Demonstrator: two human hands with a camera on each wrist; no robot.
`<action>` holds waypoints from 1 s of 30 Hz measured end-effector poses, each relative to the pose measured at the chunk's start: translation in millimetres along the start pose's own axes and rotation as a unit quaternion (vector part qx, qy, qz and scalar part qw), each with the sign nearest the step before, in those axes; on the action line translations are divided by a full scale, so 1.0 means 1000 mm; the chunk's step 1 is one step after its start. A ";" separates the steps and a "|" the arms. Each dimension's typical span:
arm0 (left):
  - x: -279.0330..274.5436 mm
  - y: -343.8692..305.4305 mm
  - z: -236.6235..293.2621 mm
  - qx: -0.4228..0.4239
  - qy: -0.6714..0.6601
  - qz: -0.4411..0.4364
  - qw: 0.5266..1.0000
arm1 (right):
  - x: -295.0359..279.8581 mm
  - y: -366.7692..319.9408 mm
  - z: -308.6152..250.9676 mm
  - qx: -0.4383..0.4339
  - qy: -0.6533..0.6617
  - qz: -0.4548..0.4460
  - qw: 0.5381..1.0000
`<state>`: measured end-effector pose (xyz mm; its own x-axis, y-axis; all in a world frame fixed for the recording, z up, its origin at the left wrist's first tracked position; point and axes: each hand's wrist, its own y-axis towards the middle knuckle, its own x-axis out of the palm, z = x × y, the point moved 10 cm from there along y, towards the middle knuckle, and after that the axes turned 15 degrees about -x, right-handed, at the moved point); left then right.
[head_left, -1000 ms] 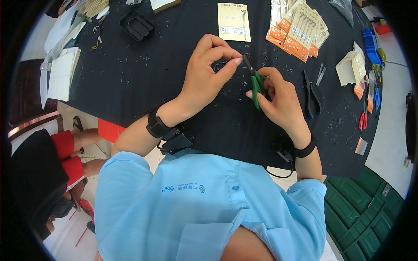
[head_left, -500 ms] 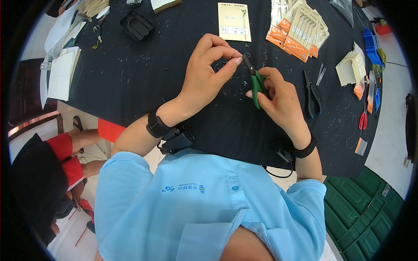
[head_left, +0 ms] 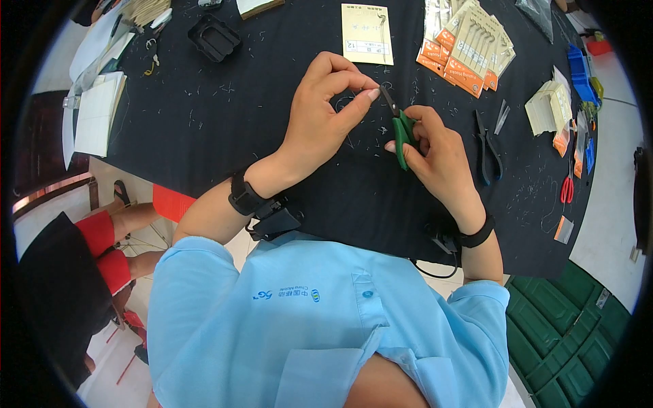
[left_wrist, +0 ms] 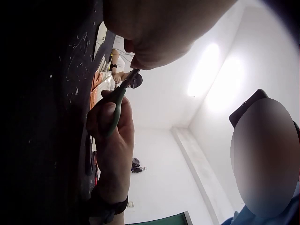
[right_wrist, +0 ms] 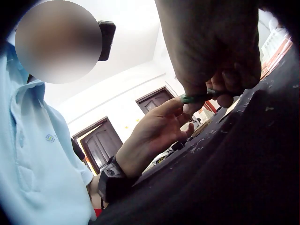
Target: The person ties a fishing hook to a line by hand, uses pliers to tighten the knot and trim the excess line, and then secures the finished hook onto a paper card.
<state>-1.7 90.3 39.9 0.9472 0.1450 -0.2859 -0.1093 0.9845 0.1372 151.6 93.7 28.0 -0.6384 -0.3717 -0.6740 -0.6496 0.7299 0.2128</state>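
My right hand [head_left: 442, 158] grips a pair of scissors with green handles [head_left: 400, 144], fingers and thumb curled about the loops. The dark blades [head_left: 389, 102] point up and left, their tips right at the fingertips of my left hand [head_left: 318, 117]. That hand pinches something tiny between thumb and forefinger; a thin loop of line shows below it, but I cannot tell exactly what is held. In the left wrist view the scissors [left_wrist: 118, 105] reach up to the pinching fingers. Beyond the hands lies a pale card [head_left: 366, 35] with a hook on it.
Packets of fishing hooks [head_left: 471, 51] fan out at the back right, with pliers [head_left: 486, 151] nearer me. A black tray [head_left: 213, 39] sits at the back left. Stacked cards [head_left: 544, 109] and red-handled scissors [head_left: 567, 189] lie right. Thread scraps litter the black cloth.
Both hands and the scissors stay practically still. At the left, the person in red shorts shifts slightly.
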 end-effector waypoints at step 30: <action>-0.011 0.019 -0.015 -0.153 -0.405 -0.149 0.889 | -0.047 0.009 -0.004 0.004 -0.097 -0.011 0.995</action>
<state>-19.0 108.8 31.2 0.8409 -0.1241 0.5267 0.2242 0.9658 -0.1304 174.0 115.5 65.1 -0.5320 -0.2696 -0.8027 -0.6585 0.7277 0.1920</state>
